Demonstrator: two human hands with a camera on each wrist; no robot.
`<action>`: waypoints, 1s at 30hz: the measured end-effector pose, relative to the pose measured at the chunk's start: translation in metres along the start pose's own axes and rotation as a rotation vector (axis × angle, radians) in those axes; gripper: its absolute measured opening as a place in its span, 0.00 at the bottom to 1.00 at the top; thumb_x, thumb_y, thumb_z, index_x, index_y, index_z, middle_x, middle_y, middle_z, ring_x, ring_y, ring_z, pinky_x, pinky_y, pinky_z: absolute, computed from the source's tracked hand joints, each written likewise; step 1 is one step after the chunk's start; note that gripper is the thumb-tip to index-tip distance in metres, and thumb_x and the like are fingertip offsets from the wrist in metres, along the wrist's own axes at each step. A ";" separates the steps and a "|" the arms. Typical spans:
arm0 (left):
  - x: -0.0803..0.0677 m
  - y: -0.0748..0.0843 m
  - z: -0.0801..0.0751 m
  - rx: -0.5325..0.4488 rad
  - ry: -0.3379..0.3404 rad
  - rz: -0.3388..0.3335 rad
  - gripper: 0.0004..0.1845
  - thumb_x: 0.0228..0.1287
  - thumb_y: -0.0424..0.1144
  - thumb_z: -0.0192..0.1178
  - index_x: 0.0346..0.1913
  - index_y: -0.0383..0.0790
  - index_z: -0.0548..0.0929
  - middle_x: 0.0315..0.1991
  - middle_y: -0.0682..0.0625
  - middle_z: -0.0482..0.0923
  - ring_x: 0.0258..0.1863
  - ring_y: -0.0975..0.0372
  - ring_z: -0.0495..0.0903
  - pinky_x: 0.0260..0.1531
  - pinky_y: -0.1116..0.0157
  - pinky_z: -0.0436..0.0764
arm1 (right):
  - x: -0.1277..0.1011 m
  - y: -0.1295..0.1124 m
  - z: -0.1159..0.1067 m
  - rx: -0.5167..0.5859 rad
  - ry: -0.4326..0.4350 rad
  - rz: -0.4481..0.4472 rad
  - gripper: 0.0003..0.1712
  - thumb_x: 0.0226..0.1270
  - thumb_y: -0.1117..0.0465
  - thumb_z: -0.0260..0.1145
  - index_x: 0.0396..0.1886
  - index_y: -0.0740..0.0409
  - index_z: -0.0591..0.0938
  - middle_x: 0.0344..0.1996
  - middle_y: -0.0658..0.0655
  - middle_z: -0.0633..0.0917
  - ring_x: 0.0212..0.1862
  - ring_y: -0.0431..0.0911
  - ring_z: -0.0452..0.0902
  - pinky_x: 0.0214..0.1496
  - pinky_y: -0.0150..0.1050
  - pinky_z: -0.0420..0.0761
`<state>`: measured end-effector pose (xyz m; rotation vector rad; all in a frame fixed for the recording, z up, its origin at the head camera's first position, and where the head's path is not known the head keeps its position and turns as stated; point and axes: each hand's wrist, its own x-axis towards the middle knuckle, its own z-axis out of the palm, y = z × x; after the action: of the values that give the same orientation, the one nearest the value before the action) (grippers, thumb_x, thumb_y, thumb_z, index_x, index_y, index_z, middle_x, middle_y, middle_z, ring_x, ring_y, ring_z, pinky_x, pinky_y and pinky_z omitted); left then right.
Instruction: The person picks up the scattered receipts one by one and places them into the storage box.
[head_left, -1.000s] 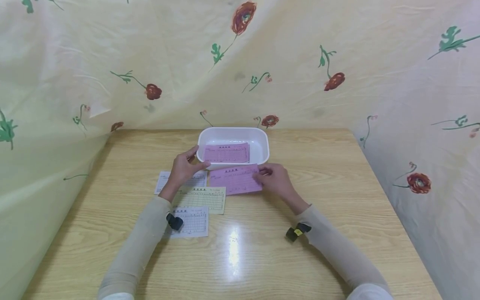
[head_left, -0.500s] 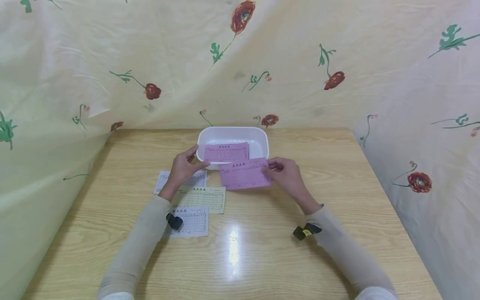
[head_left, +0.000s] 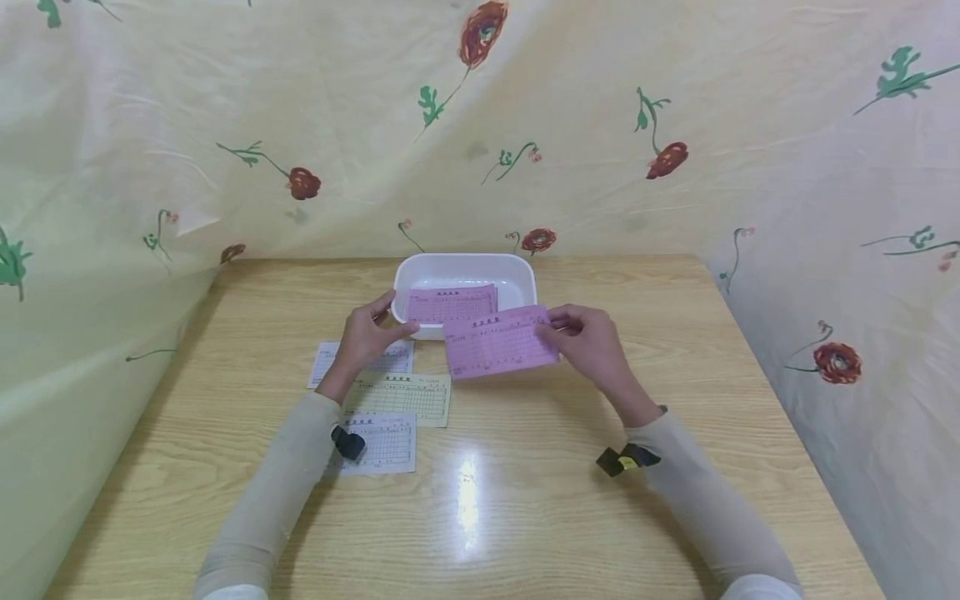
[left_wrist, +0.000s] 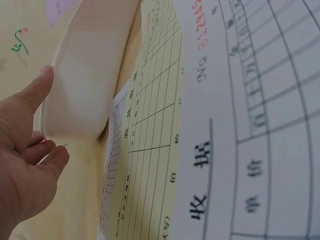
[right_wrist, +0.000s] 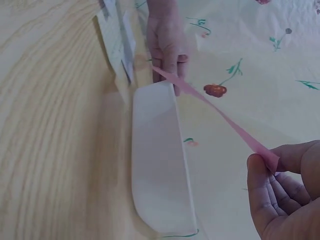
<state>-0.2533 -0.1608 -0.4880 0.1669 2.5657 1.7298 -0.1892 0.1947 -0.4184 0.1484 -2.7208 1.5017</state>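
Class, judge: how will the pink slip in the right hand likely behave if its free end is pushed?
The pink slip would probably buckle: the right wrist view shows it thin edge-on and slightly curved. It is likely light, since the right hand pinches just one end.

I have room over the bare table (head_left: 540,517) at lower centre of the head view, between the forearms (head_left: 281,492), and along its right side. From above, the tray (head_left: 519,287) lies open at its right end. Its near side is partly screened by the pink slip (head_left: 498,343) in the right hand (head_left: 591,340); the left hand (head_left: 367,335) bars its left near corner. I have the curtain (head_left: 352,92) walling off the upper frame.
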 end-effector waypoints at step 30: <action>0.000 0.001 0.000 0.010 -0.005 -0.024 0.48 0.58 0.47 0.77 0.77 0.38 0.64 0.78 0.46 0.61 0.77 0.54 0.62 0.75 0.61 0.69 | 0.031 -0.031 -0.024 0.133 0.063 -0.052 0.18 0.68 0.62 0.73 0.53 0.69 0.85 0.42 0.64 0.86 0.37 0.43 0.82 0.37 0.26 0.87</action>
<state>-0.2533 -0.1608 -0.4870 0.1399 2.5620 1.7065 -0.2177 0.1962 -0.3778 0.1703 -2.5494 1.6434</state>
